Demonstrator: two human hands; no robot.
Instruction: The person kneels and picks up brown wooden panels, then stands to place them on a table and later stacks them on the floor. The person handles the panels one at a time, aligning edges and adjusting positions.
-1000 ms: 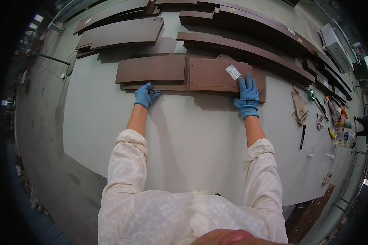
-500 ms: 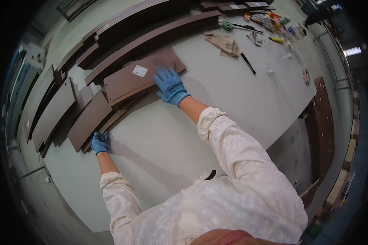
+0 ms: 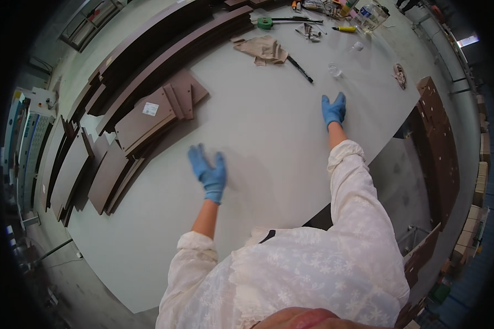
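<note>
My left hand (image 3: 208, 171) in a blue glove hovers over the bare grey tabletop (image 3: 269, 137), fingers spread and holding nothing. My right hand (image 3: 333, 109), also blue-gloved, rests flat on the table further right, fingers apart and holding nothing. A stack of short brown wooden panels (image 3: 151, 115) with a small white label lies to the upper left of my left hand, apart from both hands. Long dark brown boards (image 3: 170, 49) run along the far side of the table.
More brown panels (image 3: 88, 170) lie at the table's left end. A crumpled beige cloth (image 3: 263, 48), a black pen-like tool (image 3: 301, 68), a green tape measure (image 3: 264, 22) and small tools sit at the far right. Perforated brown boards (image 3: 439, 142) stand beside the table's right edge.
Both hands have let go of the brown panel stack and swung right; my right hand now lies on bare table and my left hovers near the middle. The view has turned rightward.
</note>
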